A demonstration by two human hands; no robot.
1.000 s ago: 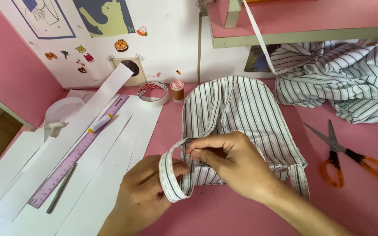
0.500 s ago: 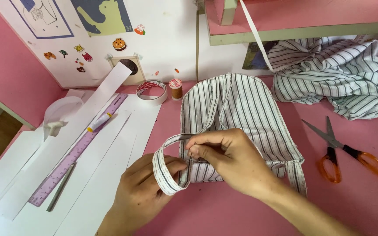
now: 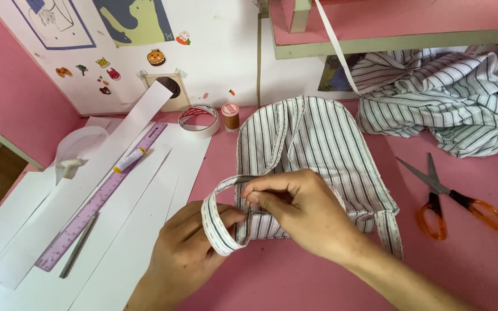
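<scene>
A striped fabric piece [image 3: 312, 144] with a rounded top lies on the pink table [image 3: 295, 276]. A narrow striped strap [image 3: 214, 227] loops out from its lower left corner. My left hand [image 3: 188, 253] pinches the strap loop from below. My right hand [image 3: 301, 213] rests over the fabric's lower edge, fingers closed on the strap near its top. A second strap end [image 3: 388, 229] hangs at the fabric's lower right.
Orange-handled scissors [image 3: 445, 198] lie to the right. A heap of striped cloth [image 3: 445, 98] sits at the back right. On the left are white paper strips [image 3: 116, 196], a purple ruler [image 3: 99, 198], a tape roll [image 3: 199, 120] and a thread spool [image 3: 230, 116].
Both hands shifted slightly left and down with the strap loop. The loop has opened a little wider around my left fingers.
</scene>
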